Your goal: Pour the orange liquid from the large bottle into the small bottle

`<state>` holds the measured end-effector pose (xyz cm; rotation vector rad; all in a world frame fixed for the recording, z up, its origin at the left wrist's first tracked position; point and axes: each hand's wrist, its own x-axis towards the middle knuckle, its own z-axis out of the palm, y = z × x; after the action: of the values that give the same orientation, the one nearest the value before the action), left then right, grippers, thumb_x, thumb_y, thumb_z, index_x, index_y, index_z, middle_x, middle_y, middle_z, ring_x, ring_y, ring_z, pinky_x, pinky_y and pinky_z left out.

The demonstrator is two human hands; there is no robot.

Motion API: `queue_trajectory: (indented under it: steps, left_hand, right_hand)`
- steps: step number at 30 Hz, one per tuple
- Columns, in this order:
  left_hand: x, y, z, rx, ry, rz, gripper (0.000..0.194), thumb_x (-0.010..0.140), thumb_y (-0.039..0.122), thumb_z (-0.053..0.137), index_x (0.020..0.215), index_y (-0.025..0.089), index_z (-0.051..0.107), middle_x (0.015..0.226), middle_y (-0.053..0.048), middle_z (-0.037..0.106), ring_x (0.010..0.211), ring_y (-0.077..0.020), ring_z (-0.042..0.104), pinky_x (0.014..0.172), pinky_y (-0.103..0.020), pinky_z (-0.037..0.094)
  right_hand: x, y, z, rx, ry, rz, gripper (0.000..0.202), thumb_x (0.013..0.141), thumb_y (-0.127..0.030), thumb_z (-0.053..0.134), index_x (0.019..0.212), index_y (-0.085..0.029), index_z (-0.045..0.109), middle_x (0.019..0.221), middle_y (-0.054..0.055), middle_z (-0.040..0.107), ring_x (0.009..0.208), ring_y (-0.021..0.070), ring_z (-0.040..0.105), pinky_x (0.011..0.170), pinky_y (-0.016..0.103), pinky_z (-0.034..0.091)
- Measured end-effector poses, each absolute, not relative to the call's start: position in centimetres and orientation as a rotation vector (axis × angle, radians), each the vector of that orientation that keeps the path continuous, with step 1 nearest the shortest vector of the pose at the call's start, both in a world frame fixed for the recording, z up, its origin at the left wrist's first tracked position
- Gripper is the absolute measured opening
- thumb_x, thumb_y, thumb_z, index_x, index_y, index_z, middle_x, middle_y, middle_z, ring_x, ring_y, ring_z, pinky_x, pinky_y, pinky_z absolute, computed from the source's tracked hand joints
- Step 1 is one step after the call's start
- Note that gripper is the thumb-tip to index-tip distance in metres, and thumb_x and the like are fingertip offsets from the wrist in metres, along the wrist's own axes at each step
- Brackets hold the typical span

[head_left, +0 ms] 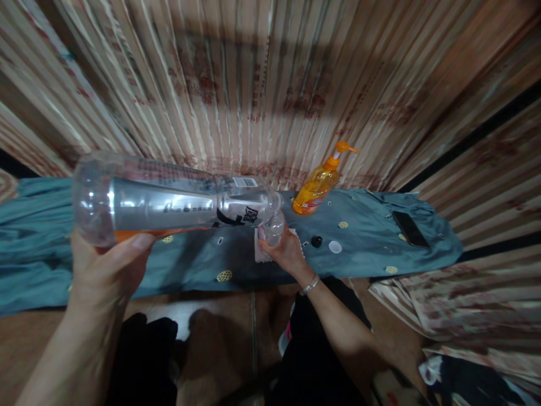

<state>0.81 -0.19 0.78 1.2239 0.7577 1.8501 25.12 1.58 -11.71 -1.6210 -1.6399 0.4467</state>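
A large clear bottle with a silver label [164, 200] lies nearly level in the air, its neck pointing right. My left hand [122, 262] is wrapped round its base end from below. At the neck end, a small clear plastic container [274, 230] is in the fingers of my right hand [287, 251], and the big bottle's mouth meets or overlaps it. Whether liquid passes between them cannot be made out. Under the right hand, a pale cloth or tissue [261, 252] rests on the green-blue tablecloth [190, 262].
An orange pump bottle [315, 186] stands behind my right hand. To the right are a black cap [316, 241], a white round lid [335, 247] and a dark phone [409, 229]. Patterned curtains [262, 84] hang behind and at the right side.
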Motion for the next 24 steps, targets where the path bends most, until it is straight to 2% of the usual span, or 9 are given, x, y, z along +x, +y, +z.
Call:
queue_trajectory:
  steps: [8,14,24]
  left_hand:
    - [0.78,-0.03,0.77,1.236,0.752,1.870,0.088,0.041,0.020,0.088,0.120,0.037,0.052,0.098,-0.001,0.068,0.095,-0.0266,0.067,0.093,-0.049,0.053]
    - [1.02,-0.10,1.05,1.269,0.757,1.866,0.087,0.039,0.022,0.089,0.117,0.040,0.053,0.110,-0.001,0.065,0.116,-0.0320,0.057,0.097,-0.055,0.049]
    - [0.69,-0.03,0.61,1.263,0.748,1.877,0.080,0.045,0.019,0.086,0.116,0.036,0.054,0.109,-0.001,0.066,0.104,-0.0303,0.063,0.090,-0.054,0.054]
  right_hand:
    - [25.14,1.63,-11.70,-1.627,-1.661,0.446,0.065,0.069,-0.033,0.071,0.126,-0.014,0.047,0.107,0.012,0.069,0.096,0.0274,0.068,0.083,0.038,0.054]
    - [25.19,1.75,-11.89,-1.616,-1.658,0.407,0.065,0.068,-0.033,0.071,0.126,-0.016,0.048,0.108,0.011,0.069,0.095,0.0267,0.068,0.082,0.037,0.055]
    - [25.12,1.58,-11.37,-1.628,-1.660,0.424,0.066,0.068,-0.031,0.072,0.126,-0.014,0.047,0.109,0.012,0.068,0.096,0.0274,0.068,0.083,0.037,0.054]
